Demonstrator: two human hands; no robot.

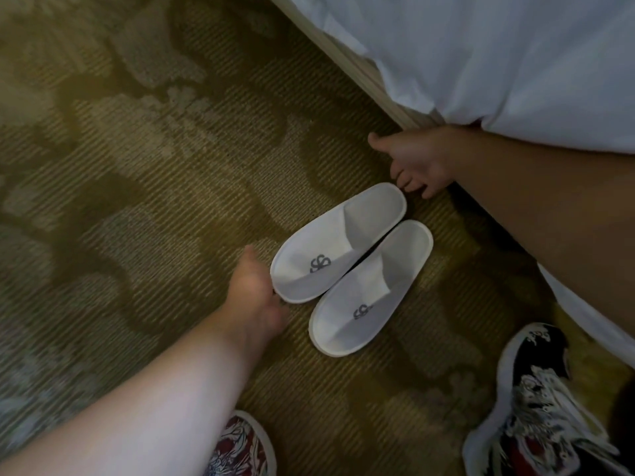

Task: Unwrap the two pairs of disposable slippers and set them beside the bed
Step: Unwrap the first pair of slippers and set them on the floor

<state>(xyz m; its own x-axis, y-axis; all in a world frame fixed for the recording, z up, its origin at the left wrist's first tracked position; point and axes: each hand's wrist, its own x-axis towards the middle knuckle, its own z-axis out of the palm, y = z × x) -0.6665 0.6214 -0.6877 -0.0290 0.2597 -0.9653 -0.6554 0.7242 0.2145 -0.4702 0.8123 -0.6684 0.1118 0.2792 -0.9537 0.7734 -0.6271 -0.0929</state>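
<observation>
On the floor: carpet (144, 187), olive-brown, ribbed texture with pale leaf-like patches, dim lighting, fills the left and centre of the view.

Bottom left: bare forearm reaching in diagonally, left hand (256, 293) low over the carpet, motion-blurred. Fingers (276, 305) at the toe edge of the near slipper, touching or just beside it, cannot tell which. Grip loosely curled, nothing clamped in it.

Below that arm: patterned sneaker (240, 444), red and white print, partly hidden by the forearm.

Centre: pair of white slippers (350, 269) lying flat on the carpet, side by side and touching, unwrapped, open-back, grey logo on each upper. Toes point toward lower left, heels toward the bed. Set at an angle, near the bed edge but apart from it.

Upper centre right: right hand (417, 164) just past the heel of the far slipper, palm open, fingers spread and hanging down, holding nothing. Contact between fingertips and heel rim not clear.

Top right: bed (354, 67) with pale wooden base rail running diagonally, white bedding (515, 63) draped over it and hanging down the side.

Bottom right: second sneaker (536, 407), black, white and red print, planted on the carpet beside the hanging bedding.
</observation>
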